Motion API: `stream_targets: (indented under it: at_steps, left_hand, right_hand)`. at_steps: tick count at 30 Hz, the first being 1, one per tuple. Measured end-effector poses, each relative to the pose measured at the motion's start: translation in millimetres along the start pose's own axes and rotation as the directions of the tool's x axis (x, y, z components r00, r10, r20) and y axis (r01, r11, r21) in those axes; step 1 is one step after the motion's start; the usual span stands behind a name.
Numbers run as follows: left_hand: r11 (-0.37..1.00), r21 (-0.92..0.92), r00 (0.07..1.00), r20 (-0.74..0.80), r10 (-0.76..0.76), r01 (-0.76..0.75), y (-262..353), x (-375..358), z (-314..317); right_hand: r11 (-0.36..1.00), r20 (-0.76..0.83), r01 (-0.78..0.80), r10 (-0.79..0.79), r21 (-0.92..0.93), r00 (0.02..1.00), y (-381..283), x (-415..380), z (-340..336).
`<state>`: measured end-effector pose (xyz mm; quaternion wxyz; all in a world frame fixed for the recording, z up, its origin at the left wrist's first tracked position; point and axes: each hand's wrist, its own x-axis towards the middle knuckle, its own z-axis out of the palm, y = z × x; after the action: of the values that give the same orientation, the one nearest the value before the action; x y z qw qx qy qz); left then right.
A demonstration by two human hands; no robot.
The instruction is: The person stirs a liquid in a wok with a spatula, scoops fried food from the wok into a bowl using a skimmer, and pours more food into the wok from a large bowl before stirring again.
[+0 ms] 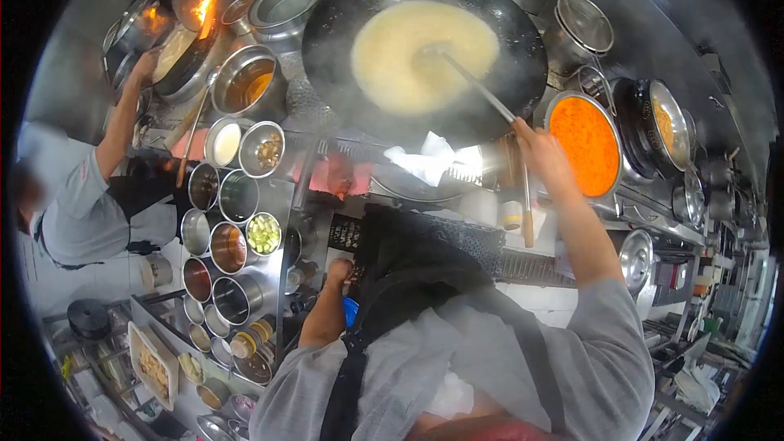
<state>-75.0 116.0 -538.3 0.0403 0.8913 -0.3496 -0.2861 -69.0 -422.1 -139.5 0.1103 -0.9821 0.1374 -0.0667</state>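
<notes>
My right hand (pixel 539 149) is wrapped round the shaft of a long metal-handled tool (pixel 482 91). The far end of that tool dips into a pale yellow, creamy liquid (pixel 392 65), which hides its head. A large black wok (pixel 335 41) holds the liquid, and steam rises over it. Low on my left side, my left hand (pixel 339 271) is closed beside the dark counter front; whatever its fingers grip, if anything, is hidden. A wooden handle (pixel 527 224) sticks down just below my right hand. White crumpled cloth or paper (pixel 425 161) lies at the wok's near edge.
Orange liquid fills a large pot (pixel 584 147) right of the wok. Several metal containers, one with chopped green pieces (pixel 264 233), stand at left. A co-worker (pixel 82 188) holds a pan near a flame (pixel 206 5). A strainer (pixel 585 23) sits at back right.
</notes>
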Motion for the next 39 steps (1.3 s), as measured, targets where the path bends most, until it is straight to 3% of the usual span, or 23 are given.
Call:
stream_targets:
  at_steps: [1,2,3,6,7,10,11,13,14,16,20,22,23,26,27,28,29,30,32,34,36,37,39]
  left_hand:
    - [0.904,-0.313,0.952,0.189,-0.241,0.291,-3,-7,16]
    - [0.636,-0.524,0.821,0.425,-0.381,0.567,-7,-15,37]
    - [0.681,-0.548,0.862,0.174,-0.475,0.486,-23,-27,62]
    - [0.556,-0.359,0.660,0.463,-0.591,0.750,27,-68,-23]
    - [0.808,-0.169,0.781,0.427,-0.456,0.565,35,-78,-42]
    - [0.625,-0.371,0.726,0.389,-0.567,0.687,38,-93,-32]
    - [0.625,-0.370,0.726,0.385,-0.570,0.687,42,-94,-41]
    - [0.840,-0.151,0.807,0.410,-0.426,0.520,52,-95,-57]
    - [0.843,-0.150,0.808,0.410,-0.423,0.517,47,-93,-45]
    - [0.948,-0.032,0.948,0.042,-0.315,0.317,26,-86,3]
    - [0.956,-0.055,0.937,0.225,-0.269,0.288,19,-52,-1]
    - [0.970,0.157,0.936,0.274,-0.223,0.185,8,-34,8]
    - [0.961,0.021,0.922,0.276,-0.272,0.277,4,-24,4]
    - [0.968,-0.123,0.926,0.338,-0.168,0.220,-9,-4,3]
    - [0.824,-0.413,0.911,0.309,-0.274,0.388,-28,7,36]
    - [0.827,-0.413,0.912,0.310,-0.267,0.383,-24,8,28]
    - [0.976,-0.161,0.982,0.139,-0.127,0.148,-16,4,10]
    - [0.988,0.140,0.997,0.013,0.069,-0.071,-10,2,-3]
    - [0.991,0.116,0.997,0.015,0.069,-0.070,-10,4,0]
    - [0.994,0.093,0.998,0.018,0.059,-0.060,-9,1,-2]
    - [0.956,-0.193,0.942,0.294,-0.160,0.223,-1,-3,-14]
    - [0.953,-0.193,0.941,0.292,-0.170,0.232,-13,0,5]
    - [0.845,-0.430,0.931,0.311,-0.193,0.319,-42,-4,55]
  right_hand:
    - [1.000,-0.001,-0.001,0.001,0.023,1.000,-2,12,6]
    - [0.999,0.000,0.011,-0.011,0.035,1.000,-5,25,11]
    - [0.999,0.011,-0.019,0.019,0.032,1.000,-9,37,14]
    - [0.997,0.041,-0.070,0.069,0.034,0.997,-8,73,22]
    - [0.996,0.016,-0.081,0.081,0.040,0.997,-5,82,21]
    - [0.995,-0.043,-0.084,0.087,0.051,0.995,14,99,19]
    - [0.995,-0.045,-0.095,0.097,0.038,0.994,21,100,12]
    - [0.994,-0.073,-0.109,0.110,0.018,0.991,33,94,-4]
    - [0.994,-0.074,-0.113,0.113,0.016,0.991,40,86,-12]
    - [0.996,-0.145,-0.078,0.083,0.045,0.986,55,64,-29]
    - [0.984,-0.121,-0.179,0.176,-0.015,0.977,69,14,-71]
    - [0.987,-0.113,-0.160,0.162,0.028,0.980,76,-13,-88]
    - [0.986,-0.147,-0.154,0.162,0.064,0.976,75,-26,-95]
    - [0.972,-0.074,-0.235,0.232,-0.021,0.970,54,-60,-122]
    - [0.978,-0.057,-0.210,0.209,-0.002,0.976,52,-69,-125]
    - [0.976,-0.059,-0.216,0.215,-0.006,0.975,50,-77,-123]
    - [0.979,-0.019,-0.206,0.206,-0.004,0.978,48,-83,-119]
    - [0.981,0.022,-0.195,0.195,-0.001,0.981,44,-89,-116]
    - [0.963,0.062,-0.262,0.258,0.063,0.964,-3,-89,-121]
    - [0.985,-0.006,-0.078,0.080,0.153,0.997,-4,-88,-94]
    - [0.989,-0.001,0.021,-0.021,0.148,1.000,5,-76,-56]
    - [0.983,0.003,0.114,-0.116,0.143,0.993,7,-68,-44]
    - [0.985,-0.002,0.090,-0.091,0.146,0.996,-16,-49,-30]
